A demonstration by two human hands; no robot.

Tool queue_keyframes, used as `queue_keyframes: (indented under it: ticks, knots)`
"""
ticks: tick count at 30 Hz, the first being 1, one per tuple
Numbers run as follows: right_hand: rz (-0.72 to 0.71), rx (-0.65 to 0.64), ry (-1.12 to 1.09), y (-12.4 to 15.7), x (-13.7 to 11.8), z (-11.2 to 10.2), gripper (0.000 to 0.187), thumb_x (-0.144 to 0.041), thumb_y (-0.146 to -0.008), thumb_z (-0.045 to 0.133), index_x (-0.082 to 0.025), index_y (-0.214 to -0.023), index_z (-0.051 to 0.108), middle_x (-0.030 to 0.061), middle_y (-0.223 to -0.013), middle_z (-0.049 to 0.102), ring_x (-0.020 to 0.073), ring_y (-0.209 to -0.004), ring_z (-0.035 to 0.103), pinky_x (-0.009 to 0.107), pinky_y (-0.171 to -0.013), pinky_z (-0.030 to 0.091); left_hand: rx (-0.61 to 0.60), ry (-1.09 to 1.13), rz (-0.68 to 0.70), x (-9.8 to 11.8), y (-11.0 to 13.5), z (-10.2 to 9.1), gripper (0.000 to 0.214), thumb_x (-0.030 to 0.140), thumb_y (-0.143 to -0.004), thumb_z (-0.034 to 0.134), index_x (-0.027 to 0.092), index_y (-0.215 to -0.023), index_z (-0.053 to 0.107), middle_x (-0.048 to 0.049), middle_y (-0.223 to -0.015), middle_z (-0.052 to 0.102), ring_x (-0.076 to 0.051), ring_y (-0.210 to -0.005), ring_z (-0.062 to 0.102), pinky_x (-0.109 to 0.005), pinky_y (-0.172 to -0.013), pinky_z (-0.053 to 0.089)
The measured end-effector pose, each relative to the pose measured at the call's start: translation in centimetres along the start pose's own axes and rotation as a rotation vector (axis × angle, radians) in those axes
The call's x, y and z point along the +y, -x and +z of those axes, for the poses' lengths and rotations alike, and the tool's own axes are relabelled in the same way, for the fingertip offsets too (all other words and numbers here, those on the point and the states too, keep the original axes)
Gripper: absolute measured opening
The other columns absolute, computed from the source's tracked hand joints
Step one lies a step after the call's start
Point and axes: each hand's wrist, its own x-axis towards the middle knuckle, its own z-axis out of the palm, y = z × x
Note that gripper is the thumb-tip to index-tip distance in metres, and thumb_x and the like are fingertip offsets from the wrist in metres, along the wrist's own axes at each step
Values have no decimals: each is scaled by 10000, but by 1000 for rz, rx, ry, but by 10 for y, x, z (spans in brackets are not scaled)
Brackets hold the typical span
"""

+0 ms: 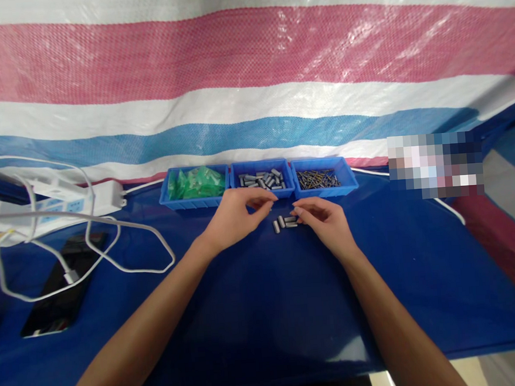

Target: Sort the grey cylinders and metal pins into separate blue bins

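Note:
Several short grey metal cylinders lie in a small group on the blue table, between my two hands. My left hand is just left of and above them, in front of the middle bin, with thumb and fingertips drawn together in a pinch. Whatever may be between those fingertips is too small to make out. At the right side of the group, my right hand has its thumb and forefinger pinched close to the nearest cylinders. I cannot tell whether it grips anything.
Three blue bins stand in a row: one with green plastic pieces, one with metal cylinders, one with screws. At left are a power strip, white cables and a black phone. A striped sheet hangs behind.

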Motion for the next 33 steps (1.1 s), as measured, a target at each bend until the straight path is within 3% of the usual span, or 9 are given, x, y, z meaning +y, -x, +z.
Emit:
queue_keyframes:
  ticks: [4,9,16,26,29,33]
  knots:
    - [7,-3,-24,-1,0,-1,248,-433,-862,821,-221,-990,805,41,-883,810,171,-724,747,306,-724,623,-267,-339,80,2,5,3,128,242,-899,744,191,-1000,804,-71,-1020,786,-209,-869,740,-300,-800,571]
    - [9,0,-40,-1,-2,1,271,-459,-856,820,-216,-975,802,46,-870,808,175,-720,743,314,-716,625,-346,-490,29,-1,8,9,123,233,-888,758,205,-1007,773,-60,-1042,769,-236,-921,737,-317,-796,543]
    - [19,-3,-51,-1,-4,1,307,-500,-838,824,-218,-957,795,51,-865,806,189,-726,747,343,-736,642,-326,-481,59,2,9,17,286,324,-862,832,221,-1097,707,-60,-1110,751,-258,-1016,725,-342,-857,552]
    - [20,-19,-48,-1,-1,0,257,-446,-860,813,-220,-982,800,49,-876,811,180,-729,752,321,-727,630,-325,-479,67,1,9,17,208,171,-856,717,190,-1061,745,-65,-1018,740,-224,-889,731,-335,-813,576]
    - [12,-15,-40,-2,1,0,260,-447,-867,806,-214,-982,797,48,-873,810,174,-721,745,319,-728,629,-272,-363,71,0,9,16,208,147,-827,723,167,-1030,762,-64,-987,725,-182,-811,723,-309,-792,599]
    - [12,-20,-26,-2,2,-1,290,-474,-866,804,-211,-988,795,53,-875,809,182,-723,746,330,-729,628,-190,-31,20,3,9,14,156,171,-826,748,140,-974,787,-66,-1018,696,-121,-726,723,-255,-746,638]
